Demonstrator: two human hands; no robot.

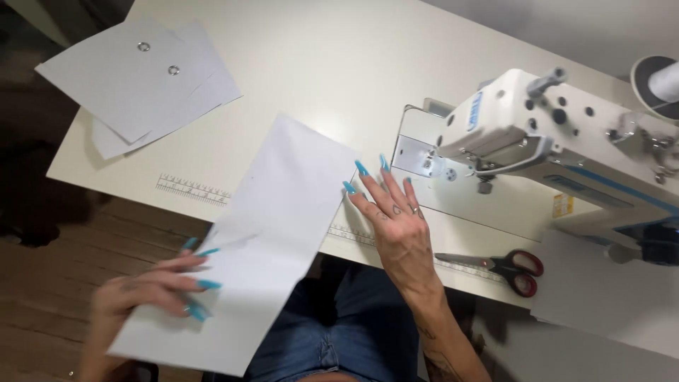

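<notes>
- Head view, looking straight down at a cream-coloured sewing table (297,64) with a printed ruler strip (192,189) along its front edge.
- The main thing here is a long white rectangular piece of fabric (272,233). It lies diagonally, top end on the table near the middle, bottom end hanging off the front edge over the person's lap in blue jeans (332,332).
- Left hand (152,286) with long turquoise nails is down at the low end of the white piece, off the table. Fingers are curled onto the left edge of it and it looks like a pinch hold, though the hand is a bit blurred.
- Right hand (396,223) lies flat and spread wide on the table, fingertips touching the right edge of the white piece. It's not gripping anything, just pressing palm down.
- Just past the right hand's fingers sits the white industrial sewing machine (559,134), with its needle area and metal plate (424,159) very close to the nails.
- Scissors with red and black handles (498,265) lie on the table to the right of the right wrist, well apart from the fabric.
- Far left corner of the table has a small stack of pale grey cut pieces (134,78) with two metal eyelets (143,47) in the top one.
- A white thread cone (665,81) is at the top right edge.
</notes>
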